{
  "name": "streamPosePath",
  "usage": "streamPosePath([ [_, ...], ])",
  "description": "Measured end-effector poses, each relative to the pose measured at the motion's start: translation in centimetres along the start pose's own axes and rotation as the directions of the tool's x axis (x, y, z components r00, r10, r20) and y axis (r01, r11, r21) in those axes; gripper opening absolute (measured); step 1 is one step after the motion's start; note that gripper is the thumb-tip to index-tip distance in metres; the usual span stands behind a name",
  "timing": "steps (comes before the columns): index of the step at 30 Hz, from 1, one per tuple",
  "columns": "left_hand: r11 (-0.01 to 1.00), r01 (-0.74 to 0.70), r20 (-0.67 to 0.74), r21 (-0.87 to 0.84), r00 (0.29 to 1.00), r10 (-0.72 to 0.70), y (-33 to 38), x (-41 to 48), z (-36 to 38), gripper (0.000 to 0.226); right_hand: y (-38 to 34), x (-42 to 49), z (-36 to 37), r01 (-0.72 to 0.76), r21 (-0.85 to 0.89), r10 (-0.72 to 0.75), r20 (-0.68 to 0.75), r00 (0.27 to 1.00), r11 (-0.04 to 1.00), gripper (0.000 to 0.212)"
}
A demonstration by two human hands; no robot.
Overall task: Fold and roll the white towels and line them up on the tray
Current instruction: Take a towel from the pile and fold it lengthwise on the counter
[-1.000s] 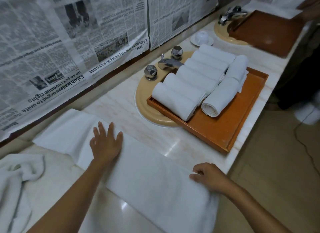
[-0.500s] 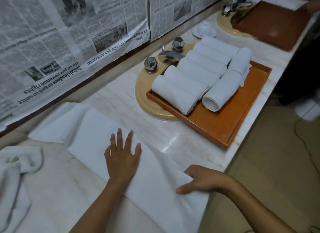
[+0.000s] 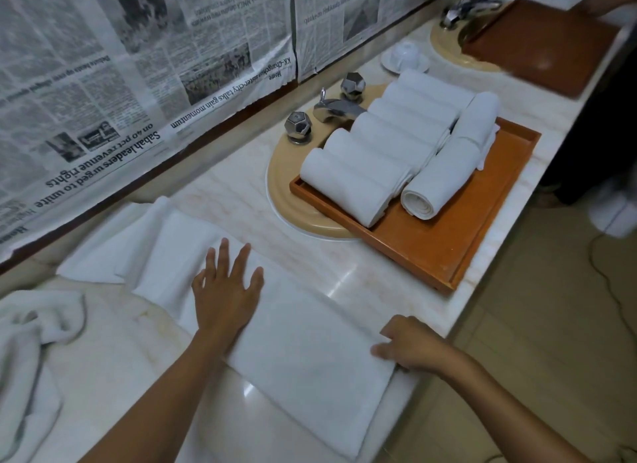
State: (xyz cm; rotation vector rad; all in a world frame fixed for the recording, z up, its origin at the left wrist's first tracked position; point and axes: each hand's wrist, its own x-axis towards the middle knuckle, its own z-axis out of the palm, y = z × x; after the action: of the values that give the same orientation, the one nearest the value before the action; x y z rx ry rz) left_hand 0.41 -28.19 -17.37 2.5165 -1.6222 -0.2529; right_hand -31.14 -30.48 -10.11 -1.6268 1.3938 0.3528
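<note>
White folded towel (image 3: pixel 310 355) lies on the counter (image 3: pixel 331 269) — left hand (image 3: pixel 225 292) flat on it, right hand (image 3: pixel 412 349) pinching its near end — so folding looks finished; next, a tight, even roll for the tray (image 3: pixel 437 242).

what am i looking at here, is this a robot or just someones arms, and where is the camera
No robot here: these are a person's two bare arms. One wide-angle camera is worn on their head and looks forward and down, which is why the arms come in from the bottom edge.

On the marble counter lies a long folded towel. The left hand presses flat on it with fingers spread. The right hand pinches its near end.

Farther back, a wooden tray sits partly over a sink and carries the rolled towels. A crumpled towel lies at the left, and newspaper covers the wall.
</note>
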Motion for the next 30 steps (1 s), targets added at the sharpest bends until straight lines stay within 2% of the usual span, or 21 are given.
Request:
streamPosePath([
  [3, 1.0, -0.002, 0.008, 0.006, 1.0, 0.002, 0.1, 0.0, 0.0, 0.064, 0.7, -0.3, 0.6, 0.046, 0.045, -0.044, -0.065, 0.997, 0.998, 0.049],
  [6, 1.0, 0.007, 0.012, -0.002, 1.0, -0.007, 0.3, -0.7, 0.1, 0.066, 0.3, -0.5, 1.2, 0.099, -0.025, -0.102, -0.186, 0.977, 0.995, 0.05],
  [8, 1.0, 0.005, 0.013, 0.005, 1.0, -0.005, 0.4, -1.7, 0.0, 0.066, 0.1, -1.2, 1.6, 0.146, 0.046, -0.139, -0.136, 0.981, 0.988, 0.047],
  [10, 1.0, 0.002, 0.018, 0.026, 1.0, -0.003, 0.8, -2.9, 0.2, 0.066, 0.3, -2.3, 1.2, 0.136, 0.144, -0.139, 0.007, 0.99, 0.98, 0.044],
  [11, 1.0, 0.005, 0.012, 0.029, 1.0, -0.006, 1.2, -3.7, 0.3, 0.065, 0.7, -2.9, 0.8, 0.107, 0.065, -0.109, 0.041, 0.993, 0.992, 0.042],
  [12, 0.999, 0.011, 0.0, 0.03, 1.0, -0.011, 1.6, -4.6, 0.5, 0.065, 0.9, -3.1, 0.5, 0.083, -0.104, -0.081, 0.025, 0.996, 0.991, 0.037],
  [13, 1.0, 0.004, -0.004, 0.028, 1.0, -0.004, 2.1, -5.7, 0.7, 0.064, 0.9, -3.4, 0.3, 0.049, -0.253, -0.063, -0.047, 0.997, 0.966, 0.028],
  [14, 1.0, -0.015, 0.002, 0.021, 1.0, 0.015, 3.0, -6.9, 1.1, 0.063, 0.8, -3.6, 0.2, 0.017, -0.316, -0.06, -0.129, 0.99, 0.949, 0.019],
  [17, 0.998, -0.051, 0.012, -0.026, 0.999, 0.052, 5.5, -11.1, 2.4, 0.061, -1.1, -3.2, 1.4, 0.067, -0.336, -0.161, -0.258, 0.953, 0.939, 0.023],
  [21, 0.98, -0.117, 0.054, -0.16, 0.99, 0.127, 8.1, -16.2, 2.8, 0.061, -4.4, -0.9, 4.8, 0.32, -0.154, -0.355, -0.457, 0.816, 0.935, 0.035],
  [23, 0.938, -0.105, 0.102, -0.33, 0.984, 0.146, 8.0, -17.6, 2.1, 0.062, -5.7, 0.4, 5.9, 0.391, -0.111, -0.388, -0.521, 0.76, 0.914, 0.039],
  [24, 0.898, -0.064, 0.115, -0.435, 0.985, 0.125, 7.4, -17.8, 1.4, 0.062, -6.3, 1.0, 6.3, 0.405, -0.115, -0.4, -0.537, 0.743, 0.907, 0.043],
  [26, 0.865, -0.023, -0.005, -0.502, 1.0, 0.024, 5.1, -16.9, -0.1, 0.058, -7.4, 2.1, 7.1, 0.413, -0.164, -0.433, -0.532, 0.727, 0.896, 0.047],
  [28, 0.899, 0.037, -0.122, -0.436, 0.988, -0.1, 2.1, -14.5, -1.3, 0.059, -8.2, 3.1, 7.8, 0.403, -0.237, -0.467, -0.495, 0.733, 0.884, 0.05],
  [30, 0.924, 0.15, -0.094, -0.352, 0.976, -0.194, -0.8, -11.4, -2.6, 0.069, -9.3, 4.2, 8.5, 0.395, -0.31, -0.499, -0.451, 0.74, 0.865, 0.052],
])
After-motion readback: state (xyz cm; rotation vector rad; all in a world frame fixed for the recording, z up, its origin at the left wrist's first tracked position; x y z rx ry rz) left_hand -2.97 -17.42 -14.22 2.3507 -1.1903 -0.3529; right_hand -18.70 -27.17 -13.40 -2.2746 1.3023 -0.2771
